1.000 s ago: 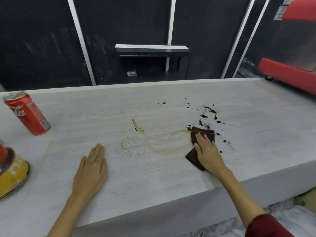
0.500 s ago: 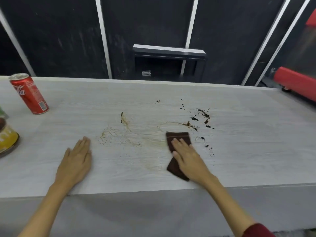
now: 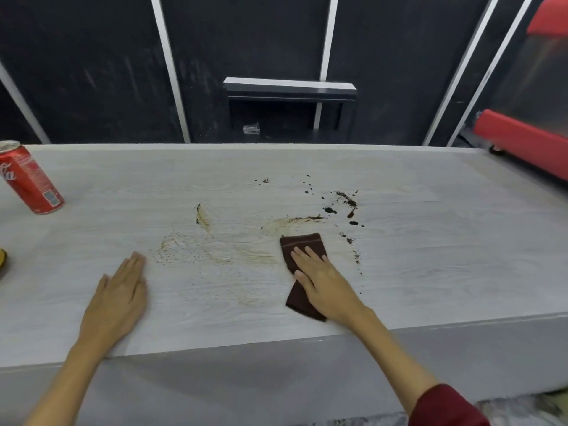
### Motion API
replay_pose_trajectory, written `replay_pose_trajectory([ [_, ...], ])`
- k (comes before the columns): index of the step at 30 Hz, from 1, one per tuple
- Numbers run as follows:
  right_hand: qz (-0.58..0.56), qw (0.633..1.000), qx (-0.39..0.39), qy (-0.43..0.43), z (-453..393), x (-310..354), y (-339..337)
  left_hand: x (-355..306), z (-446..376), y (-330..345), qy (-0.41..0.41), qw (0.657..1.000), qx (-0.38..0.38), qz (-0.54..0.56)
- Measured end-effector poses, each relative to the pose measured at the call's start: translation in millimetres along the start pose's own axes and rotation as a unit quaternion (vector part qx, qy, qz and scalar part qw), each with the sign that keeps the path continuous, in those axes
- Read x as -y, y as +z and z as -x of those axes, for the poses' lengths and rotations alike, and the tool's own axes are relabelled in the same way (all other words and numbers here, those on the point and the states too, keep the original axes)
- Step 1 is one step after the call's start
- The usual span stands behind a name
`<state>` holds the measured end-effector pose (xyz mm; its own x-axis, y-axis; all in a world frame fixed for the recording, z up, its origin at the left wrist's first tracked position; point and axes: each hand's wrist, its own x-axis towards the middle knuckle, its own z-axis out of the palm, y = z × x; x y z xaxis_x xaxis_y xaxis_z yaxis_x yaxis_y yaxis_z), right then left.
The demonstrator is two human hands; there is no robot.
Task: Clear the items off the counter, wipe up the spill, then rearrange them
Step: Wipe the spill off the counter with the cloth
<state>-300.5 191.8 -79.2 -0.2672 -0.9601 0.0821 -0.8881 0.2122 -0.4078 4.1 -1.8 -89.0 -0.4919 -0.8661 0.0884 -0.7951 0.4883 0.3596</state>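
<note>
A dark brown folded cloth lies on the pale wood-grain counter, and my right hand presses flat on top of it. Brown smears of the spill spread left of the cloth, with dark specks and drops beyond it to the right. My left hand rests flat and empty on the counter near the front edge. A red cola can stands at the far left.
A yellow-rimmed container peeks in at the left edge. A red machine stands at the far right behind the counter. A dark panelled wall with a shelf niche and a clear plastic cup lies behind.
My right hand has slid the cloth leftward and nearer over the spill, leaving pale brown smears. The view has shifted right, so the can and yellow container sit closer to the left edge.
</note>
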Motion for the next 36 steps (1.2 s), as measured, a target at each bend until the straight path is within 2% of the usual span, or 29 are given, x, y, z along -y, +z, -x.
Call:
replay_pose_trajectory([
  [4,-0.004,0.994,-0.058,0.093,27.3,-42.9,-20.7,-1.5,0.0,0.1,-0.003,1.0,0.0,-0.001],
  [7,-0.006,0.978,-0.1,0.181,12.1,-63.4,-31.7,-3.8,-0.4,-0.1,-0.002,1.0,-0.002,0.003],
  [10,0.011,0.971,-0.083,0.225,-28.4,-62.6,-37.4,-4.0,1.7,0.0,-0.002,1.0,0.001,0.001],
  [12,0.021,0.976,-0.057,0.21,-57.9,-50.5,-33.8,-3.0,0.8,0.5,0.0,1.0,0.002,0.003],
  [15,0.013,0.99,-0.03,0.14,-83.2,-18.1,-17.8,-1.2,-6.6,0.1,0.005,1.0,0.005,0.009],
  [19,0.002,0.999,0.006,0.05,-60.8,-2.4,-4.1,-2.0,-25.2,1.2,0.017,0.999,0.01,0.027],
  [22,0.005,0.996,-0.038,0.085,-39.8,-32.4,-12.0,1.6,-46.3,2.4,0.015,0.999,0.011,0.044],
  [25,0.006,0.98,-0.087,0.18,-50.3,-67.6,-29.7,10.3,-68.4,-1.7,0.003,0.999,0.011,0.054],
  [28,0.008,0.969,-0.079,0.233,-85.6,-85.7,-43.3,19.4,-86.7,-6.7,-0.004,0.998,0.0,0.061],
  [32,0.007,0.98,-0.045,0.192,-139.0,-76.5,-37.3,22.0,-93.1,-4.0,-0.002,0.999,-0.015,0.051],
  [36,-0.01,0.997,0.009,0.072,-160.4,-32.8,-11.9,21.5,-92.6,-3.2,0.004,0.998,-0.025,0.058],
])
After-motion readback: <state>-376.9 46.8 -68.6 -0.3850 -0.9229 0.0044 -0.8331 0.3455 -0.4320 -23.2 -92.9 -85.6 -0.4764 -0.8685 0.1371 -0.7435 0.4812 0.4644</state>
